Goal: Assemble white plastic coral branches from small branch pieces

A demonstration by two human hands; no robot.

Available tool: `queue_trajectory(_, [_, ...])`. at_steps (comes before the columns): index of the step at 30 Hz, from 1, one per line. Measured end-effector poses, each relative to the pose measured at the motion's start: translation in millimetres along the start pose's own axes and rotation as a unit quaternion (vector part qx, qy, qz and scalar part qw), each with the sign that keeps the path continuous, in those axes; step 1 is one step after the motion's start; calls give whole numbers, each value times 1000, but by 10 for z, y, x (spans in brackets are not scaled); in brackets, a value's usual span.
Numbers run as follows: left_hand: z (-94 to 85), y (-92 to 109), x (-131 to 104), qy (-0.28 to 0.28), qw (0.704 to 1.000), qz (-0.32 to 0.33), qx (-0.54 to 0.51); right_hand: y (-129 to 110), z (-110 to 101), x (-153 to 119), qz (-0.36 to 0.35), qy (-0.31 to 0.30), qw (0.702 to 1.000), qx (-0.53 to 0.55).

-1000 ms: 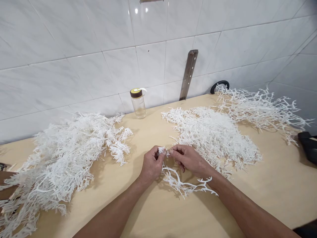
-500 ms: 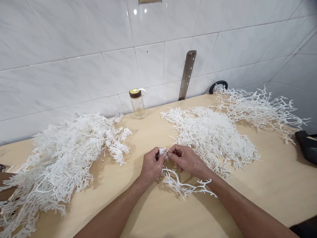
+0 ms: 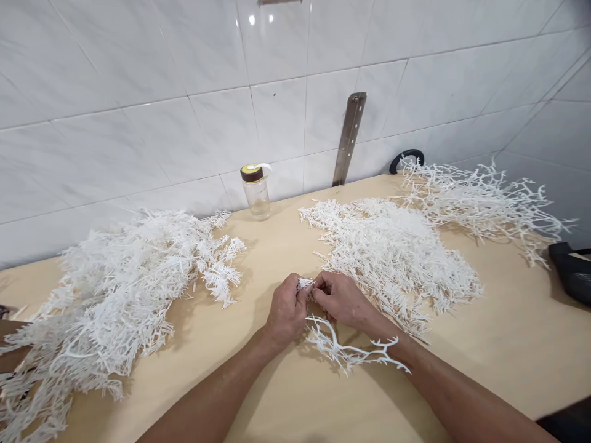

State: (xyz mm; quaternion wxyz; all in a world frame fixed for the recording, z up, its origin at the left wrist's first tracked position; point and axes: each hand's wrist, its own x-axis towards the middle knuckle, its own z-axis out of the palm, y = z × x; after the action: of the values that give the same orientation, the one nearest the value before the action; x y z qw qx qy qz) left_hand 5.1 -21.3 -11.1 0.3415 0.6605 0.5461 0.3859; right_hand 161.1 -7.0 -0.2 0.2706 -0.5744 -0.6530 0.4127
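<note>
My left hand (image 3: 286,307) is closed around a small white plastic sprig (image 3: 305,283), whose thin tips poke out above the thumb. Close against it, my right hand (image 3: 339,298) pinches at the same sprig, thumb and fingertips together; the exact contact is hidden by the fingers. Below both hands, a bare branching white plastic stem (image 3: 351,355) stretches toward my right forearm and seems to run up into the grip. To the right of my right hand is a pile of short white sprigs (image 3: 392,252).
A large heap of feathery white plastic branches (image 3: 133,295) covers the left of the table (image 3: 277,400). Bare branched stems (image 3: 484,197) lie back right. By the tiled wall are a lidded clear bottle (image 3: 258,200), a metal bracket (image 3: 349,138) and a black ring (image 3: 406,160).
Both hands have shifted slightly to the right and draw closer together. The bare stem below them has moved a little right and down.
</note>
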Motion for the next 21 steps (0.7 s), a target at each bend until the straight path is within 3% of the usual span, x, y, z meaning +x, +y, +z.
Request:
queue_trajectory(3, [-14,17,-7,6,1000,-7,-22,4,24,18,4,37,999,9])
queue_trajectory(9, [-64,49,27,37,994,-28,-102,77,-48,33,36,7,977,208])
queue_trajectory(15, [-78,14,80,20,982,-61,-178,136,-177,49,4,90,970,225])
queue_trajectory(17, [-83,7,89,18,981,-58,-186,143,-197,49,-2,57,966,254])
queue_trajectory(21, [-90,13,89,19,981,-60,-186,149,-163,50,17,-74,948,310])
